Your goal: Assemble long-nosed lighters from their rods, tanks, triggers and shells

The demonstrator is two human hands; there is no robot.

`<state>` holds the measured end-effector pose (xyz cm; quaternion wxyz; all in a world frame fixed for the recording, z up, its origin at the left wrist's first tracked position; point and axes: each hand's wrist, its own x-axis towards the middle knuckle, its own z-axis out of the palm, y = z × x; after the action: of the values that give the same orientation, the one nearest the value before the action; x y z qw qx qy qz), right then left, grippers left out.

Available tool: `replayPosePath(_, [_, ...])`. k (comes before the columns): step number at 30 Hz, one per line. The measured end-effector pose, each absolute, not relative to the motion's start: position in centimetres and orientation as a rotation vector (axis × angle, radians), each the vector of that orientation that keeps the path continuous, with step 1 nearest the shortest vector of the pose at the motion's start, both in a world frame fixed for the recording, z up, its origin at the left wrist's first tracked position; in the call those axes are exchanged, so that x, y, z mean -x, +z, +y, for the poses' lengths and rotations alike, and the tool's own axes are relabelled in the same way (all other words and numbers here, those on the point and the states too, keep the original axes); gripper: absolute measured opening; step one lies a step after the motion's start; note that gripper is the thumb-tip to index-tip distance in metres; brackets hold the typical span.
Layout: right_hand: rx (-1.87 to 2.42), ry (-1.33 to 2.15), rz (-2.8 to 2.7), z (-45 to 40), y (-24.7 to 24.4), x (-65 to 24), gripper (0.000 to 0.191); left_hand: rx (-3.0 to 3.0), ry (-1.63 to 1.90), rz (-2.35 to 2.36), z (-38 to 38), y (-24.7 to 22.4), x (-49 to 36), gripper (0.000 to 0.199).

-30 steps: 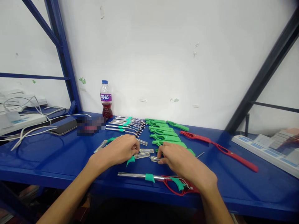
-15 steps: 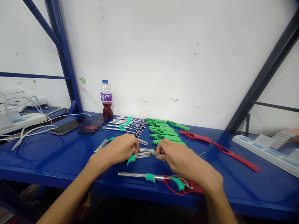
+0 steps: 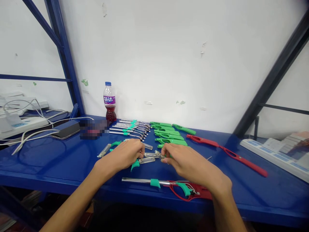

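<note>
My left hand is closed over the middle of the blue table, its fingertips at the left end of a clear tube. Just right of it, my right hand pinches a small clear piece with a pale end. Another clear tube and a teal trigger piece lie below the left fingertips. Nearer the table's front edge, a metal rod with teal parts rests partly over a red handle shell.
Rods with wires lie in a row behind, beside green handle shells. Two red shells lie right, near a white power strip. A bottle, phone and cables stand or lie left.
My right hand has tilted the clear piece, so its pale end now points up and left. My left hand has hardly moved.
</note>
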<state>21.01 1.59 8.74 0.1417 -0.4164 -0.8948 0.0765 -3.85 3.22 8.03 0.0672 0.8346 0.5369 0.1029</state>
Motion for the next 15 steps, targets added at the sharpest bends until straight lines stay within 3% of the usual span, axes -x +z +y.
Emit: replayPosePath(15, [1.207, 0.285, -2.588, 1.4, 9.1, -20.8, 0.009, -2.567, 0.309, 1.587, 3.3, 7.5, 4.9, 0.027])
